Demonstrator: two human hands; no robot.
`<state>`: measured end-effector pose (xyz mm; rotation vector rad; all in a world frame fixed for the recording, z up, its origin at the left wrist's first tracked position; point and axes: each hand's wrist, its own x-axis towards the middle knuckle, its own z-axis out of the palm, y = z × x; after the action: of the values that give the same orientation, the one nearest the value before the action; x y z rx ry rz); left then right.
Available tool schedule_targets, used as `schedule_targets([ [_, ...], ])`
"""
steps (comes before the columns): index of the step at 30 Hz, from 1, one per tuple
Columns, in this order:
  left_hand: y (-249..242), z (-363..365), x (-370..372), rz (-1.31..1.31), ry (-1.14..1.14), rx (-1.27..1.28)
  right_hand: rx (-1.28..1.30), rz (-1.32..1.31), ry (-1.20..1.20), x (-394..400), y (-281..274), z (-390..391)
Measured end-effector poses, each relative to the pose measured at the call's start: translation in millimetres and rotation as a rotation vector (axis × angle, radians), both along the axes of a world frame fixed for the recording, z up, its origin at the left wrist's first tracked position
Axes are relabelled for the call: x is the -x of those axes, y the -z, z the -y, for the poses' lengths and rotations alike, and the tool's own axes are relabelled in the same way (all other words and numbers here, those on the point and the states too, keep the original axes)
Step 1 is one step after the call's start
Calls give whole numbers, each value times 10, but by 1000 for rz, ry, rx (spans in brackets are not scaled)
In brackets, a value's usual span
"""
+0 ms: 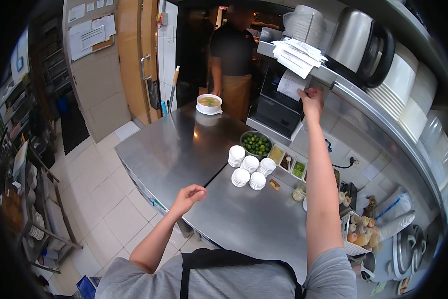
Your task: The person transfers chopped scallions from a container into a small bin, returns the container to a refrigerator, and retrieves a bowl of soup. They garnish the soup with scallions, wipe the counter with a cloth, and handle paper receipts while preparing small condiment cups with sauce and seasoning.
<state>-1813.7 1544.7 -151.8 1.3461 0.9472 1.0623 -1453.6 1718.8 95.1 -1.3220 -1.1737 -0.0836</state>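
Note:
My right hand (311, 99) reaches up to the black receipt printer (280, 107) under the shelf. Its fingers are closed at the edge of a printed paper receipt (290, 85) hanging there. My left hand (188, 198) is held above the steel counter (159, 137), fingers loosely bent and nothing visible in it. Between my arms stand several stacks of small white dishes (241, 176). Behind them is a metal bowl of small green citrus fruits (256, 144). A white bowl of soup (209, 102) rests on a saucer at the counter's far end.
A co-worker (232, 55) stands at the far end, one hand beside the soup. Overhead, the shelf (353, 92) carries a kettle (350, 40), stacked plates (396, 82) and paper slips (298, 55). Garnish tubs (287, 161) and a white bottle basket (353, 247) line the right side.

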Motion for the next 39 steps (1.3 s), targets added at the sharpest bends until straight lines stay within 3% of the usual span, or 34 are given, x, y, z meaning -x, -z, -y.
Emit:
schedule_targets([
  [4,-89,-4,-41,-14,3,-20,-59,-127,-140,-129,39,-385],
  [6,-84,-10,-68,-8,-3,-21,-87,-438,-96,-261,96,-523],
  [7,-77,-12,-78,-1,-10,-22,-86,-438,-93,-393,117,-511],
  [9,-48,-6,-98,1,-2,-17,-502,-937,-448,-596,182,-352],
  [11,-27,-5,-121,3,14,-13,-562,-987,-341,-720,207,0],
  [16,-2,6,-219,-35,59,22,-597,-858,-238,-1432,636,812],
  [20,-3,-24,-533,-80,183,19,-317,-709,-308,-1423,850,1483],
  [26,-258,134,-1356,20,646,88,214,-623,-444,-796,1106,2148],
  [28,-295,142,-1577,307,905,320,310,-676,-575,-502,1182,2348],
  [29,-281,144,-1678,304,914,323,374,-679,-581,-406,1299,2411],
  [31,-250,131,-1866,705,1073,690,441,-635,-708,-101,1367,2628],
  [33,-505,171,-1921,860,864,719,515,-568,-764,85,1462,2801],
  [35,-457,-4,-1838,924,888,765,442,-495,-802,210,1592,2883],
  [37,-424,-119,-1808,830,709,590,467,-361,-754,289,1740,2912],
  [39,-279,-239,-1784,808,639,616,490,-228,-707,259,1883,2867],
])
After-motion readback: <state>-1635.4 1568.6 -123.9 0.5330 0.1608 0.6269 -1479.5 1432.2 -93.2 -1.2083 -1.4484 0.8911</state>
